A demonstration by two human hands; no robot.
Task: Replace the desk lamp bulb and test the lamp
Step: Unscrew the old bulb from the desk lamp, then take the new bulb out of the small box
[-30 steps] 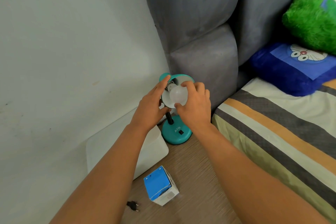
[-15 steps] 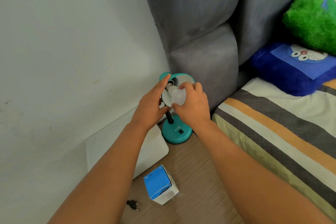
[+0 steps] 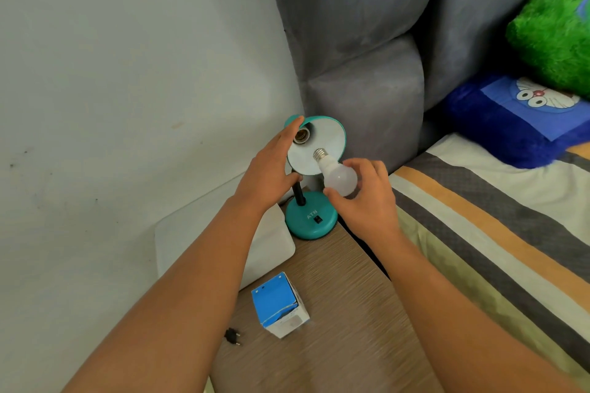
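A teal desk lamp stands at the far end of a wooden bedside table. Its shade tilts toward me and the socket inside is empty. My left hand holds the shade's left rim, fingers along the back and thumb under the lower edge. My right hand grips a white bulb by its round end, just below and right of the socket, with the metal screw base pointing up at the shade.
A blue and white bulb box lies on the table near me, with a black plug to its left. A white box sits against the wall. Grey headboard behind; striped bed and pillows on the right.
The bulb was in the socket with my right hand around it; now it is out and my right hand has drawn it down and to the right. My left hand stays on the shade.
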